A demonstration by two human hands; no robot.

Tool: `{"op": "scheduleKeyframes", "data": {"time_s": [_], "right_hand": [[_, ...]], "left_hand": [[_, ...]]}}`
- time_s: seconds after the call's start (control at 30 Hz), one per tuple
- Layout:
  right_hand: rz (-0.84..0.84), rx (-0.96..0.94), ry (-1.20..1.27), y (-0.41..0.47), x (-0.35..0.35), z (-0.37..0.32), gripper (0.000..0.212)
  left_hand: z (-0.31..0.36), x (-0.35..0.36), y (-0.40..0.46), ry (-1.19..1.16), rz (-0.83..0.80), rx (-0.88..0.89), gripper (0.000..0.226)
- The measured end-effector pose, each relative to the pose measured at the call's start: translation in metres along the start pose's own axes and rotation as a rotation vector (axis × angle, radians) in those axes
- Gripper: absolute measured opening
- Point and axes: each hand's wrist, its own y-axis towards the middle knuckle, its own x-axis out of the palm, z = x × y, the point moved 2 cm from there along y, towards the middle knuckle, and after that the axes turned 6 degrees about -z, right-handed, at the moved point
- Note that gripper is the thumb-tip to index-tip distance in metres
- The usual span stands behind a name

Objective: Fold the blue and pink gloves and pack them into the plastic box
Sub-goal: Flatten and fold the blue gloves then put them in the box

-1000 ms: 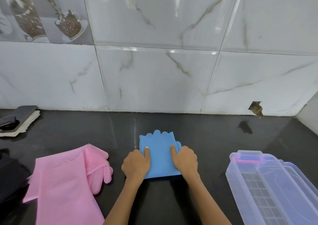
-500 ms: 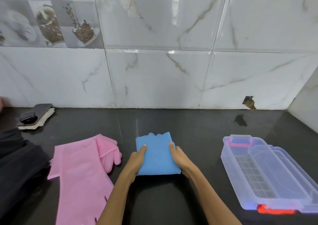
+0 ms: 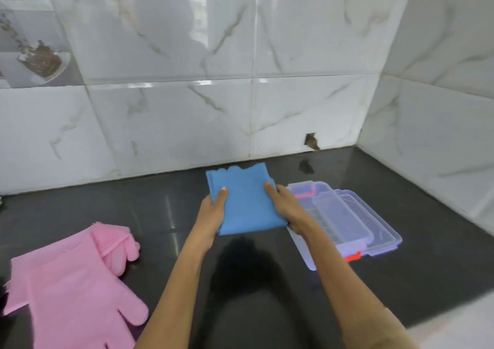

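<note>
Left hand (image 3: 213, 209): it grips the left edge of the folded blue gloves (image 3: 247, 201), thumb on top, at the centre of the frame.
Right hand (image 3: 287, 207): it grips the right edge of the same blue gloves, thumb on top.
Blue gloves: folded to a flat packet, held between both hands just left of the plastic box (image 3: 347, 220).
Plastic box: open, on the dark bench (image 3: 149, 215), right of centre.
Pink gloves (image 3: 72, 282): flat on the bench, lower left.

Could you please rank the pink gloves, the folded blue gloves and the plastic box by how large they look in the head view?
1. pink gloves, though nearest the camera
2. plastic box, partly hidden
3. folded blue gloves
</note>
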Motion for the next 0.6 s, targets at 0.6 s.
{"op": "scheduleKeyframes", "data": {"time_s": [0.6], "right_hand": [[0.246,0.142,-0.4,-0.041,-0.153,0.034,0.054]], "left_hand": [[-0.02,0.146,0.028,0.785,-0.177,0.002,0.053]]}}
